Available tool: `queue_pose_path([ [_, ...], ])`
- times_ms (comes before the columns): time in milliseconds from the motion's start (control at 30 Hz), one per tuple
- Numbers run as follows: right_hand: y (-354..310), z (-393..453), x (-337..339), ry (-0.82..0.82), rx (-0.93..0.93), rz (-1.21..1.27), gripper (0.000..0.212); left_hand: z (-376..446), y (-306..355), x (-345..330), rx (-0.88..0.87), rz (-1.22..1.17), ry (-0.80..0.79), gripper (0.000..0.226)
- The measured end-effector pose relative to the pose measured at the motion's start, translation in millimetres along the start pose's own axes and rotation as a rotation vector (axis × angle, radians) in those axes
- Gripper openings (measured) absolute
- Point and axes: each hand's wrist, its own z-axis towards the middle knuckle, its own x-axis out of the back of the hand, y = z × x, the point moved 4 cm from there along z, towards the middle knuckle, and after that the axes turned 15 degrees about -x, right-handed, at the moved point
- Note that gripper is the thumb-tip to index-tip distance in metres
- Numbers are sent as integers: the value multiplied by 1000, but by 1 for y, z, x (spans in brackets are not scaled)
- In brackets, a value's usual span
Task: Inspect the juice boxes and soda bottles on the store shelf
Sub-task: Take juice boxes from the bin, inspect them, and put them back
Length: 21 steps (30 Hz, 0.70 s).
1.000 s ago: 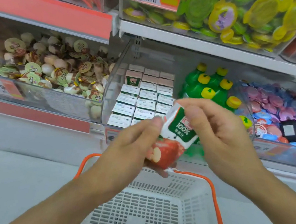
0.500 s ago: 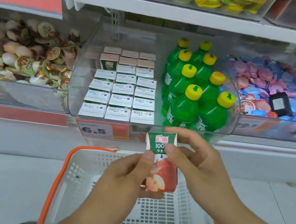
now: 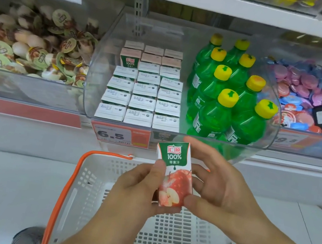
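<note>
Two hands are holding one small red-and-green cardboard juice box (image 3: 175, 176) upright above a white plastic shopping basket with an orange rim (image 3: 66, 189). Starting at the left, round foil-lidded snack cups (image 3: 33, 44) are filling a clear bin. Next, white-topped juice cartons (image 3: 144, 90) are standing in three columns beside eight green plastic soda bottles with yellow caps (image 3: 229, 94); an orange price tag (image 3: 120, 135) is reading "6.5". The left hand (image 3: 135, 187) is pinching the box's left edge with its thumb across the front. The box is showing "100%" and an apple. The right hand (image 3: 221, 187) is curling around its right side, thumb at the lower corner.
</note>
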Motion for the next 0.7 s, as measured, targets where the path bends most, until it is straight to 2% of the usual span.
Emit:
queue_pose_path([
  [133, 3, 0, 0, 17, 20, 1, 83, 1, -2, -1, 67, -44, 40, 38],
  [233, 6, -1, 5, 66, 14, -10, 82, 1, -2, -3, 40, 40, -3, 28],
  [300, 8, -2, 10, 91, -11, -19, 82, 1, 0, -4, -21, 194, -51, 35],
  [400, 11, -4, 12, 63, -52, -40, 81, 5, 10, -1, -212, 391, -72, 38],
  [467, 13, -3, 12, 97, -89, -31, 82, 7, 11, -2, -280, 403, -111, 30],
  [533, 16, -4, 14, 217, -146, -25, 84, 6, 9, -3, -343, 401, -156, 16],
  [600, 16, -7, 16, 297, -212, -55, 81, 4, 5, -3, -412, 411, -183, 20],
  [700, 9, -13, 14, 229, -279, -2, 60, 2, 0, -4, -440, 407, -193, 28],
])
